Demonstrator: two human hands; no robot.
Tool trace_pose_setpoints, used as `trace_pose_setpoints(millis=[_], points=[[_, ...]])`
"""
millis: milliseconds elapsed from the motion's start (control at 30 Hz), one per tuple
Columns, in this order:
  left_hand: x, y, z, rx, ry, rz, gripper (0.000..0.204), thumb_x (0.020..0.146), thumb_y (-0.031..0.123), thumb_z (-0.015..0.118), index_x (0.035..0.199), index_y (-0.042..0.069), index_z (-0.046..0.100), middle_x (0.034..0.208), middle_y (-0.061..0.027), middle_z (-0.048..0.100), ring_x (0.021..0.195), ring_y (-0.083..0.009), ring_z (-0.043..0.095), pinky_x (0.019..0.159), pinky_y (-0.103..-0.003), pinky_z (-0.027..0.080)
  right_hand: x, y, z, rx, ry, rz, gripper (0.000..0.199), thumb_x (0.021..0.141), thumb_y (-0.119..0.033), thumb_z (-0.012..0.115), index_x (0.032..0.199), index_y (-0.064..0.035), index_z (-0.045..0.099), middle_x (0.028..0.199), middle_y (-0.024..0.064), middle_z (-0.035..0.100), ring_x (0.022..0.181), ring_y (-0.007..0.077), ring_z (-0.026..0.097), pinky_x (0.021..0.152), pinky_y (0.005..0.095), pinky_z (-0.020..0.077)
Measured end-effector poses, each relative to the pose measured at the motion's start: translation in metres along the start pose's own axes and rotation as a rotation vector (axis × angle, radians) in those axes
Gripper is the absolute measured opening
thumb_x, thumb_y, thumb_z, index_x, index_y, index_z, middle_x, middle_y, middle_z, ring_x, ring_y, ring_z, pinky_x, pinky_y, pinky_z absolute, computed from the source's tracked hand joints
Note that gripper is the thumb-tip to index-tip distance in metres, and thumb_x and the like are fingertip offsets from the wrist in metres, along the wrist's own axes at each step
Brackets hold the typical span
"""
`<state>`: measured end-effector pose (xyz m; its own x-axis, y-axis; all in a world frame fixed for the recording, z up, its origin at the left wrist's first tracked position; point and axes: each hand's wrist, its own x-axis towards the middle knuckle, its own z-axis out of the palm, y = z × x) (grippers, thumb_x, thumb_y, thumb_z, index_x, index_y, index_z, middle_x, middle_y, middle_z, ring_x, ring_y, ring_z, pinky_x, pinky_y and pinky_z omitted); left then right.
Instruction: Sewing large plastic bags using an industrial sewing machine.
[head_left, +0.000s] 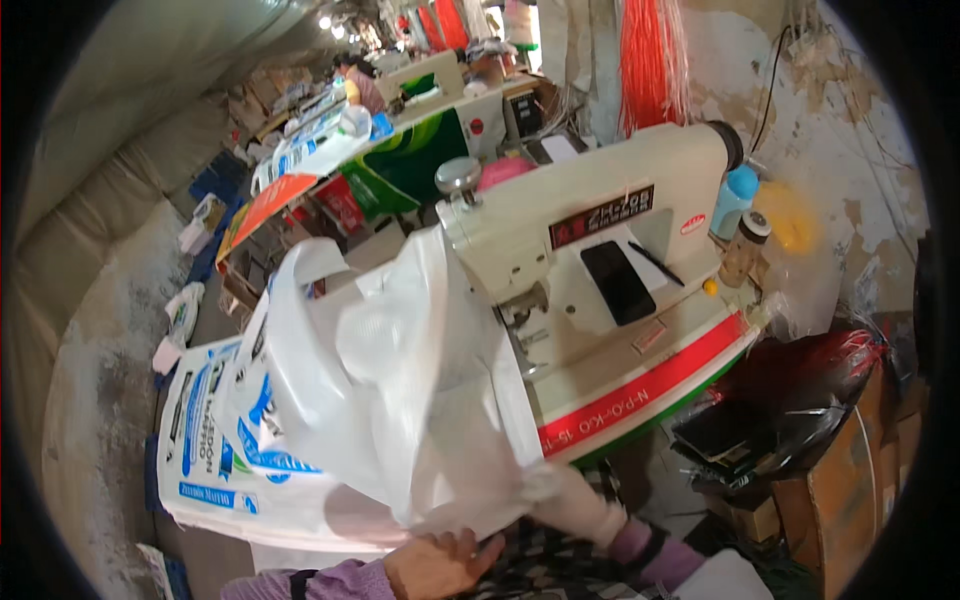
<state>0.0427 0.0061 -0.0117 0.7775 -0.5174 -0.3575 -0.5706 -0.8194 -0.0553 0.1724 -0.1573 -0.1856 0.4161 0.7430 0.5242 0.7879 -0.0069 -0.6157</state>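
Cluttered workshop, sewing machine (600, 250) on bench. L hand (440, 565) fingers loosely apart under white sack (400, 400); R hand hidden behind it.

Right hand (560, 490) hidden under white sack (400, 400)

Middle of the frame, the big white woven-plastic sack (400, 400) looks thin and semi-sheer, slightly shiny, crinkled all over. Left of it the white and blue printed woven sacks (215, 440) have the same slick weave. The cream sewing machine (590, 250) is painted metal, smooth with a soft gloss, and its round handwheel knob (458, 176) is bright polished metal. A flat black phone (618, 282) on it is glossy glass. Lower right, the black plastic bag (790, 410) is wrinkly and shiny, beside matt brown cardboard boxes (850, 480). Upper right, the plastered wall (850, 130) is rough and flaking.
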Motion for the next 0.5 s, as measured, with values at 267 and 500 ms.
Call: trace_pose_setpoints(millis=[267,500], points=[[-0.004,-0.232,-0.056,-0.008,1.396,-0.527,0.071,0.069,0.016,0.077,0.13,0.0,0.045,0.129,-0.0192,0.05,0.12,-0.0348,0.046,0.102,-0.039,0.035,0.012,-0.01,0.046,0.658,-0.106,0.204,0.012,0.076,-0.016,0.064,0.085,-0.0081,0.064,0.087,0.0081,0.063,0.086,0.0252,0.06,0.074,0.0337,0.051],[0.062,-0.307,-0.069,-0.165,0.319,-1.048,0.105,0.057,0.061,0.077,0.132,-0.005,0.042,0.13,-0.0245,0.049,0.123,-0.0362,0.046,0.1,-0.04,0.039,0.166,-0.022,-0.06,0.09,-0.021,-0.088,0.042,0.096,-0.031,0.046,0.127,-0.0018,0.043,0.117,0.0114,0.055,0.11,0.0262,0.053,0.093,0.0376,0.045]])
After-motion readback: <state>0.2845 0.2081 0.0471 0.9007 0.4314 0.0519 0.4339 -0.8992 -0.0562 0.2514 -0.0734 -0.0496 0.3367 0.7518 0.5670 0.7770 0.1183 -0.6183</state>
